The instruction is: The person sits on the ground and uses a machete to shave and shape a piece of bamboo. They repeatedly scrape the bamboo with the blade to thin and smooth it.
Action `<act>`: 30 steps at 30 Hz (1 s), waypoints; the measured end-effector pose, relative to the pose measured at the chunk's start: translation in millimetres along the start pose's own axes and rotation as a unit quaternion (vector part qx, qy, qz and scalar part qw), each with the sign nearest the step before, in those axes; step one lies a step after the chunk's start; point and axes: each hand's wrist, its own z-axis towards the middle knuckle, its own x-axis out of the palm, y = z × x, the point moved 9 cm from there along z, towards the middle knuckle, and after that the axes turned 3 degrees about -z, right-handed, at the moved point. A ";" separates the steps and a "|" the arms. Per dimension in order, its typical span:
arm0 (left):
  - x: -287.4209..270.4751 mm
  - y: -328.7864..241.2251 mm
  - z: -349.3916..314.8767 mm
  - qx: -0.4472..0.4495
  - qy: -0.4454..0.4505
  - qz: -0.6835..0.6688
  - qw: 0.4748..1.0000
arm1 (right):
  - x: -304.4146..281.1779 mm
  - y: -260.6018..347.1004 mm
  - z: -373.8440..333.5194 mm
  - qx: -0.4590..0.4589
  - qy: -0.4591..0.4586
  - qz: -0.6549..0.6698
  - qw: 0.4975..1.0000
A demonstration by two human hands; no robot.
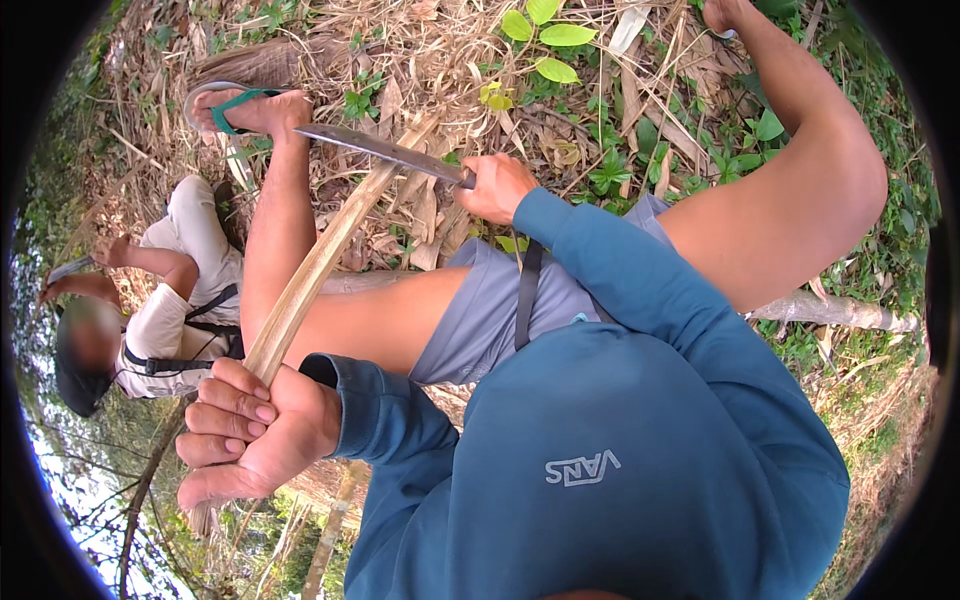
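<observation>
My left hand [258, 428] is closed around the lower part of a long, pale strip of split wood or bamboo [318, 262], its thumb sticking out to the side. The strip slants up and to the right, past my bare left leg, to the leaf litter. My right hand [497, 188] grips the handle of a machete [385, 150], most of the handle hidden in the fist. The long grey blade points left and lies across the strip near its far end. Whether the edge bites into the strip I cannot tell.
I sit with legs spread on a thin log [835, 310]. Dry leaves and shavings [460, 60] cover the ground, with green seedlings [550, 40] among them. My left foot wears a sandal [240, 108] beyond the blade tip. At left another person [185, 300] sits, holding a blade.
</observation>
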 end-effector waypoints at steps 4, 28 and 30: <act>7.2 2.5 -2.0 -0.002 0.002 0.006 1.000 | 8.9 -51.0 34.5 0.072 0.061 -0.047 0.994; -6.5 12.7 29.4 0.001 -0.050 0.013 0.999 | 4.7 -25.0 -2.4 0.021 0.019 -0.051 0.998; 0.5 13.2 30.9 -0.009 -0.047 0.012 0.999 | 5.0 -22.5 -16.4 0.017 0.022 -0.023 0.999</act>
